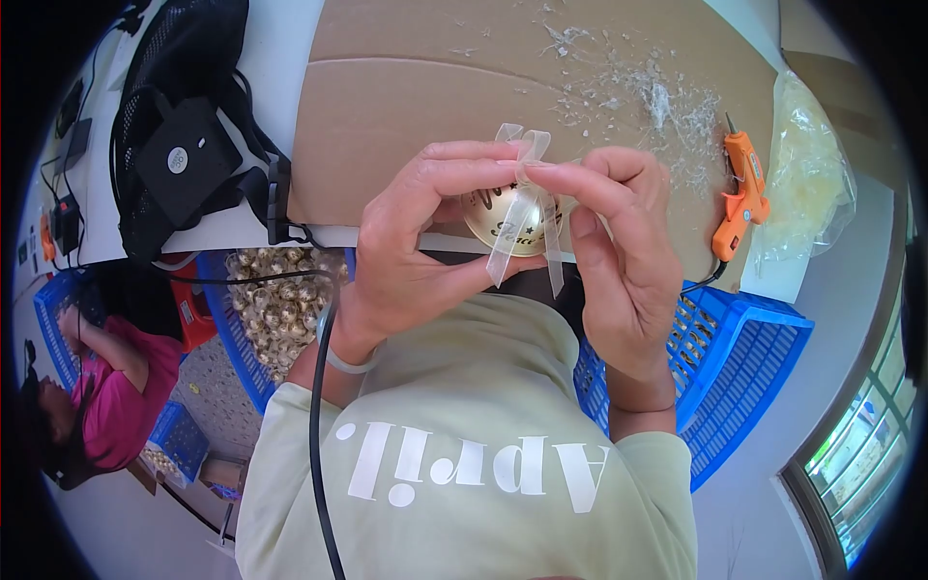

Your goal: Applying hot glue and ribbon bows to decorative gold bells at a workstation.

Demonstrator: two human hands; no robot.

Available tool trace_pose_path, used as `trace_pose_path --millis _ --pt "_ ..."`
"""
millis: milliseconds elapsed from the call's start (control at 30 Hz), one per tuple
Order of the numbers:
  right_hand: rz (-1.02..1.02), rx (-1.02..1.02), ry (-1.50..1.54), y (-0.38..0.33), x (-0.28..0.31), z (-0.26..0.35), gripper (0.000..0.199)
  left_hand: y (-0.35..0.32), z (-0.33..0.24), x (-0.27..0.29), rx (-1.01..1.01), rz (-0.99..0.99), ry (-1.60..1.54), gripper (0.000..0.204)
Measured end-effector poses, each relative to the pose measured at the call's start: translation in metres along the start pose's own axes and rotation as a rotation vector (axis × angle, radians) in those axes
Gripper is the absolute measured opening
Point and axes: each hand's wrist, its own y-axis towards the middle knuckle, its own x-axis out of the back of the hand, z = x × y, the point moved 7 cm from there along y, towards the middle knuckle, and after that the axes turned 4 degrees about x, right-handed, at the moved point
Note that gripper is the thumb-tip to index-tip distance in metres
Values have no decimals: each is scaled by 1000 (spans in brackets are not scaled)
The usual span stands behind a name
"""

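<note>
A shiny gold bauble [519,218] with dark lettering and small stars is held up over the table's near edge. My left hand [416,217] wraps round it, thumb underneath and fingers at the top. A sheer white ribbon [501,256] is tied in a bow at the bauble's top, its two tails hanging down over the front. My right hand [623,251] reaches in from the right, its index fingertip pressing on the bow's knot; its thumb stands apart from the ball. Whether the right fingers pinch the ribbon is partly hidden.
A brown cardboard sheet [406,116] covers the table, strewn with whitish glue strands [662,106]. At right lie an orange glue gun [744,188] and a clear plastic bag [807,164]. Blue crates [749,358] flank me; the left one holds gold baubles [280,309]. A co-worker [121,387] sits at left.
</note>
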Motion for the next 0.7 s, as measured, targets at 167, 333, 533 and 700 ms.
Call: trace_pose_path --millis 167,333,533,700 --pt "-110 20 82 -6 8 -3 45 1 -2 -1 -21 38 -9 58" --pt "-64 154 -371 -10 6 14 45 1 -2 0 6 49 -11 56" --pt "-43 157 -449 -10 1 14 46 1 0 -1 5 27 -39 57" --pt "-14 203 -570 -11 -3 20 42 -1 2 -1 -9 -18 -13 56"
